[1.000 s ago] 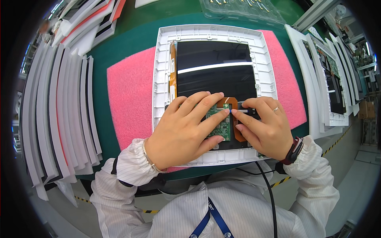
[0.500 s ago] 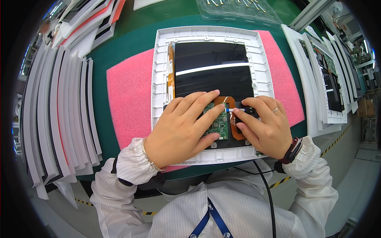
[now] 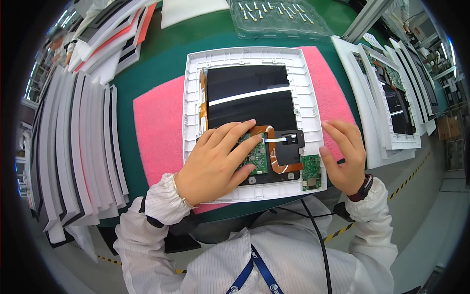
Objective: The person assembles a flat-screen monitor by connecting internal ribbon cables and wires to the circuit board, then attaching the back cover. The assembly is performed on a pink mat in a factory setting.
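Observation:
A white plastic display housing (image 3: 306, 93) with a dark screen panel (image 3: 249, 83) inside lies on a pink foam sheet (image 3: 159, 117). My left hand (image 3: 210, 159) rests spread over a green circuit board (image 3: 258, 160), covering its left part, with fingertips at its upper edge. From that board a short white-and-blue ribbon cable (image 3: 276, 140) runs to a black plate (image 3: 288, 153). An orange flex cable (image 3: 272, 156) bends round between board and plate. Just off the housing's right edge, my right hand (image 3: 345, 156) is open and holds nothing. A smaller green board (image 3: 311, 172) sits at the housing's lower right corner.
White and grey panels (image 3: 81, 142) stand in a row at the left. More framed panels (image 3: 391, 98) lean at the right beside white foam. Behind the housing, a clear plastic tray (image 3: 279, 17) holds several small ribbon cables. A black cable (image 3: 320, 240) hangs near my lap.
My right hand has left the ribbon cable and moved right, off the housing, uncovering the black plate and small board. My left hand stays on the circuit board. The view has shifted slightly.

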